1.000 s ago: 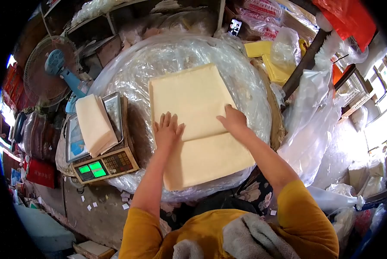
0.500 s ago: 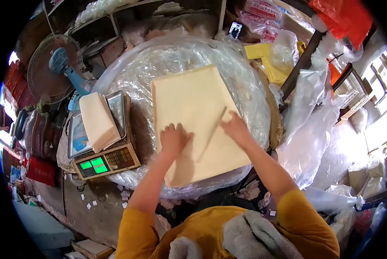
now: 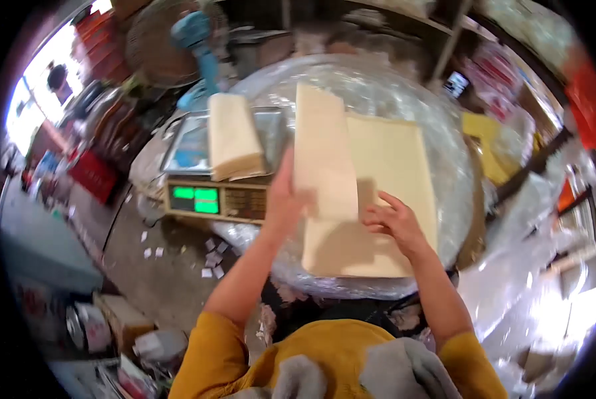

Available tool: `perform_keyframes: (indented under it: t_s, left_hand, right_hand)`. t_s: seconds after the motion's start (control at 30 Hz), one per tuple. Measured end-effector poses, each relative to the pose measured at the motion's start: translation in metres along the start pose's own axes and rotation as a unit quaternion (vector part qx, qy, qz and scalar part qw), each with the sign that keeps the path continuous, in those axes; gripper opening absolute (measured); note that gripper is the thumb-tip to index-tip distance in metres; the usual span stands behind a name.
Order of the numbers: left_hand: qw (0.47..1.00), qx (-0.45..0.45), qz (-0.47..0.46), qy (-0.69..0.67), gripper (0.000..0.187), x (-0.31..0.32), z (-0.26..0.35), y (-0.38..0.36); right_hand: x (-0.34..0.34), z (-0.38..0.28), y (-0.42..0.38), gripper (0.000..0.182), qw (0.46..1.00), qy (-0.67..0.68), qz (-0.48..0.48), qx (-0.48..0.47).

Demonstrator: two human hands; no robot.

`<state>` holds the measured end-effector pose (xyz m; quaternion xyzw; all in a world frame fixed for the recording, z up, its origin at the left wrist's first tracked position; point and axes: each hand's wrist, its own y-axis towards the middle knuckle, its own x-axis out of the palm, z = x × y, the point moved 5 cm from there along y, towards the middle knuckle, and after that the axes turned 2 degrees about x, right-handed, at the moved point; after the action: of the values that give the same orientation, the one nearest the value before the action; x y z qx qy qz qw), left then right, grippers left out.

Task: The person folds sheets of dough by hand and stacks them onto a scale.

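My left hand (image 3: 288, 196) grips the left edge of a folded cream sheet of paper (image 3: 324, 149), which stands raised above the flat cream sheets (image 3: 394, 159). To its right, my right hand (image 3: 399, 225) hovers over the flat sheets with fingers apart and nothing in them. The flat sheets lie on a round, plastic-wrapped surface (image 3: 454, 199). Left of the raised paper is a digital scale (image 3: 221, 198) with a lit green display. On its metal tray (image 3: 274, 126) rests a folded bundle of cream paper (image 3: 235, 136).
A blue fan (image 3: 205, 53) stands behind the scale. A phone (image 3: 455, 84) with a lit screen is at the back right, near yellow packets (image 3: 480, 136). Clear plastic sheeting (image 3: 504, 266) hangs at the right. Small paper scraps (image 3: 211, 259) litter the floor.
My left hand has moved from the flat sheet to gripping raised, folded paper. My right hand's fingers have spread above the sheets. The view has turned left, and everything sits further right in it.
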<state>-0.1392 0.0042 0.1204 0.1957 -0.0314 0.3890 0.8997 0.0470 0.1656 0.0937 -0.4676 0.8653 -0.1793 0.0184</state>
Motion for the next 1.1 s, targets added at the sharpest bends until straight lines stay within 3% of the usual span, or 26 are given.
perform_keyframes:
  t_s: [0.07, 0.13, 0.2, 0.3, 0.47, 0.5, 0.67, 0.7, 0.73, 0.77, 0.87, 0.93, 1.0, 1.07, 1.1]
  left_hand:
    - [0.996, 0.044, 0.059, 0.049, 0.084, -0.05, 0.032, 0.037]
    - [0.988, 0.013, 0.119, 0.1, 0.083, -0.099, 0.055, 0.07]
    - [0.989, -0.028, 0.138, 0.054, 0.072, -0.144, 0.06, 0.096]
    - [0.981, -0.13, 0.145, 0.019, 0.066, -0.203, 0.017, 0.107]
    - [0.979, -0.125, 0.147, 0.059, 0.057, -0.218, -0.003, 0.104]
    - [0.969, -0.175, 0.143, 0.098, 0.054, -0.223, -0.005, 0.101]
    - [0.976, -0.121, 0.131, 0.122, 0.057, -0.228, 0.0, 0.112]
    - [0.959, -0.154, 0.109, 0.212, 0.056, -0.226, 0.006, 0.115]
    - [0.914, -0.066, 0.119, 0.383, 0.055, -0.224, 0.013, 0.117]
    - [0.831, 0.025, 0.127, 0.541, 0.055, -0.22, 0.017, 0.115]
    - [0.703, 0.065, 0.025, 0.708, 0.054, -0.269, -0.062, 0.128]
    - [0.799, -0.003, 0.088, 0.595, 0.052, -0.245, -0.061, 0.113]
    - [0.859, -0.046, 0.119, 0.495, 0.051, -0.231, -0.043, 0.108]
    - [0.852, 0.028, 0.153, 0.499, 0.051, -0.204, 0.0, 0.098]
    - [0.809, 0.123, 0.166, 0.551, 0.051, -0.179, 0.032, 0.086]
  right_hand:
    - [-0.006, 0.006, -0.005, 0.061, 0.999, -0.03, -0.009, 0.014]
    - [-0.014, 0.015, -0.012, 0.06, 0.998, -0.05, -0.015, 0.031]
    - [-0.021, 0.024, -0.019, 0.057, 0.998, -0.044, -0.011, 0.048]
    - [-0.026, 0.036, -0.027, 0.053, 0.998, -0.031, -0.011, 0.058]
    - [-0.029, 0.042, -0.038, 0.047, 0.998, -0.039, -0.016, 0.054]
    - [-0.026, 0.037, -0.044, 0.044, 0.997, -0.051, -0.012, 0.056]
    - [-0.033, 0.031, -0.061, 0.042, 0.996, -0.078, 0.008, 0.039]
    - [-0.035, 0.029, -0.063, 0.042, 0.996, -0.085, 0.006, 0.039]
    - [-0.036, 0.029, -0.067, 0.042, 0.995, -0.084, 0.01, 0.044]
    - [-0.036, 0.03, -0.072, 0.041, 0.995, -0.083, 0.012, 0.051]
    - [-0.038, 0.038, -0.081, 0.039, 0.994, -0.085, 0.012, 0.061]
    - [-0.041, 0.048, -0.083, 0.039, 0.995, -0.073, 0.009, 0.072]
    - [-0.043, 0.057, -0.083, 0.038, 0.995, -0.067, 0.004, 0.074]
    - [-0.043, 0.06, -0.083, 0.037, 0.995, -0.061, -0.004, 0.075]
    - [-0.045, 0.06, -0.082, 0.036, 0.995, -0.069, -0.001, 0.07]
